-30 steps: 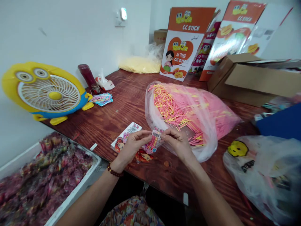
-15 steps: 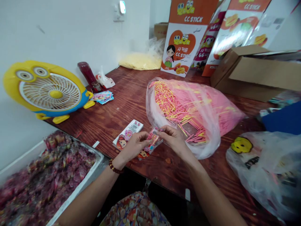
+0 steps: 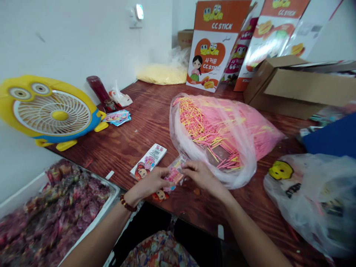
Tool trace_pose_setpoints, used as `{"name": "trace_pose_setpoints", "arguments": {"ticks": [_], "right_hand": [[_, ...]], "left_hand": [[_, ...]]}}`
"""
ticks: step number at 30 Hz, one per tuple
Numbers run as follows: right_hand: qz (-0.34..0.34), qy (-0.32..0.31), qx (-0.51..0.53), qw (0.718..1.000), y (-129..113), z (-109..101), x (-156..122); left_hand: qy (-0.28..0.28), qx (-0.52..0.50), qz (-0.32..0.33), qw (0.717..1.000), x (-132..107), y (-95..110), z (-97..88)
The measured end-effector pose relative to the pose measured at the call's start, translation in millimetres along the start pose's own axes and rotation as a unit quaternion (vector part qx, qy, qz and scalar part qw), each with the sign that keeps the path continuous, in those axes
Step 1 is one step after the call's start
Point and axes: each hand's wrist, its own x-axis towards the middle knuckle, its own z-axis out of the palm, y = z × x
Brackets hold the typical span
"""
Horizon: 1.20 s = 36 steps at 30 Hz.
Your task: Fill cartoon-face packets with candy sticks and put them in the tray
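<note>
Between my hands is a small clear plastic packet (image 3: 176,175) with pink and yellow sticks showing inside. My left hand (image 3: 154,181) pinches its left side, a beaded bracelet on the wrist. The fingers of my right hand (image 3: 198,174) are closed at its right edge. Just left of the packet, a stack of printed cards (image 3: 148,161) lies on the table. Another printed piece with a red-haired cartoon figure (image 3: 160,194) shows below my left hand. Beyond my right hand, a large open plastic bag (image 3: 244,148) holds a heap of pink and yellow sticks (image 3: 200,124).
A white tub (image 3: 114,194) full of wrapped packets stands at lower left. A yellow fan (image 3: 59,115) is on the table's left. Cartons (image 3: 215,44) and an open cardboard box (image 3: 306,89) line the back. At right lies a white plastic bag (image 3: 311,200).
Both hands have shifted slightly down with the packet, which now shows more of its clear upper end. The whole view has moved slightly.
</note>
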Motion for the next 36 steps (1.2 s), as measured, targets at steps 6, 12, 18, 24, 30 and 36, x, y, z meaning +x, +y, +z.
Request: {"name": "trace_pose_setpoints", "arguments": {"ticks": [6, 12, 18, 24, 30, 36], "right_hand": [[0.037, 0.053, -0.211, 0.975, -4, -11, 13], [0.083, 0.069, -0.381, 0.918, -16, -18, 28], [0.167, 0.178, -0.434, 0.867, 15, -93, 16], [0.239, 0.172, -0.537, 0.79, 60, -138, 17], [0.207, 0.167, -0.597, 0.757, 74, -131, 22], [0.166, 0.15, -0.616, 0.755, 82, -135, 24]], "left_hand": [[0.154, 0.187, 0.07, 0.968, 4, -12, -2.2], [0.197, 0.436, 0.162, 0.863, 20, -26, 9.8], [0.202, 0.462, 0.157, 0.849, 23, -37, 14.0], [0.224, 0.441, 0.175, 0.851, 17, -31, 15.5], [0.259, 0.455, 0.174, 0.834, 13, -22, 2.0], [0.302, 0.468, 0.122, 0.822, 2, -10, -29.9]]}}
